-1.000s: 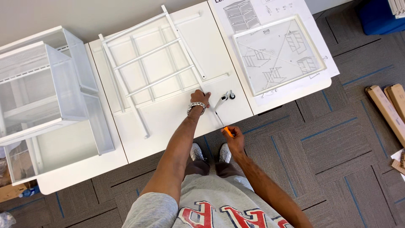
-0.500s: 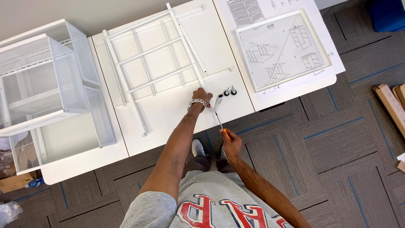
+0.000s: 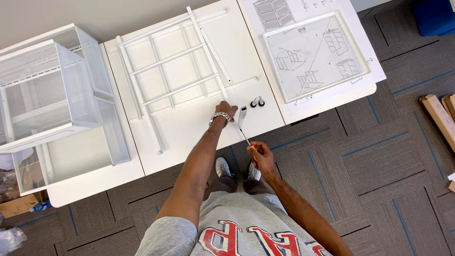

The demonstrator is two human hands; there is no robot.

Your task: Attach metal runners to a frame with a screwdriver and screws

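Overhead view of grey carpet tile floor point(image 3: 379, 161) with blue lines, filling the lower and right frame. Three white counter point(image 3: 189, 137) tops sit side by side across the upper frame. On the upper left one stand two white mesh wire baskets point(image 3: 52, 95). The middle one carries one white ladder-like metal frame point(image 3: 175, 71), lying flat. The upper right one holds one framed panel over instruction sheets point(image 3: 315, 54). Two small black casters point(image 3: 257, 102) lie just right of centre. At centre, the left hand point(image 3: 226, 111), wearing a wristwatch, is closed on the frame's lower end. Below it, the right hand point(image 3: 259, 156) is clamped on one orange-handled screwdriver point(image 3: 246, 140), its tip at a small white bracket point(image 3: 242, 114).
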